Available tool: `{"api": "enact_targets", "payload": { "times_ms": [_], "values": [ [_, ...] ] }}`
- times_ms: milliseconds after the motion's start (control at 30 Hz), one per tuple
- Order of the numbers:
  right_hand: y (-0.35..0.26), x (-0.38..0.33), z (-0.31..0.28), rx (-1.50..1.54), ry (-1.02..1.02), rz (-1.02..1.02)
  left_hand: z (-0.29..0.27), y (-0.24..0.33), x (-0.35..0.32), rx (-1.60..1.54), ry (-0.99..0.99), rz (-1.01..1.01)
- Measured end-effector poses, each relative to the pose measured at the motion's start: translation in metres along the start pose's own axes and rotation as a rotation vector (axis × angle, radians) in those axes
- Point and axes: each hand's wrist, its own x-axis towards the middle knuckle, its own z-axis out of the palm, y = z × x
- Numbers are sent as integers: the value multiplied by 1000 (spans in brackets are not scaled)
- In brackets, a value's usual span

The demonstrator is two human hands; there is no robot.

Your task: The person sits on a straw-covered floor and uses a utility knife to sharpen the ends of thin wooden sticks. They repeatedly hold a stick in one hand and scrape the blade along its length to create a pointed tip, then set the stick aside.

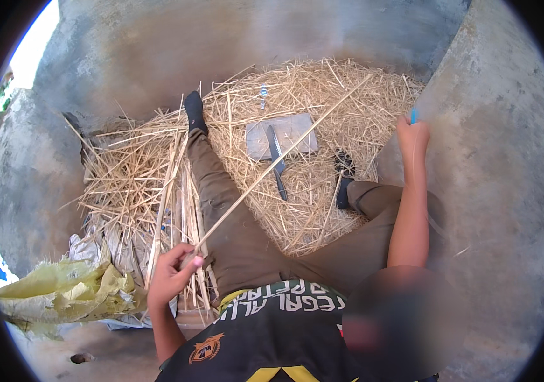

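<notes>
Straw stalk (278, 159) in left hand (171, 275) grip.

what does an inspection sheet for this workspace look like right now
surface: concrete floor, largely covered by loose straw
job's things: long thin stick running from the left hand up across the straw; small blue item in the right hand
clutter: knife lying on a flat grey slab; yellow sack at lower left; bundle of cut stalks beside the leg
grippers: left hand pinching the stick's near end; right hand raised, closed on the blue item
cables: nothing seen
surroundings: concrete walls; daylight at upper left
</notes>
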Motion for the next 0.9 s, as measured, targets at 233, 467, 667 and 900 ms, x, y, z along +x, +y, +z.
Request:
{"api": "enact_targets", "payload": {
  "times_ms": [233, 467, 667, 900],
  "values": [
    [-31, -50, 16, 192, -156, -201, 70, 8, 29, -95, -46, 69],
    [-37, -45, -4, 1004, -623, 324, 108, 33, 52, -48, -55, 144],
    [-52, -105, 14, 92, -332, -518, 125, 49, 66, -184, -126, 156],
    [-70, -175, 42, -98, -394, -902, 127, 62, 74, -22, 48, 234]
  ]
}}
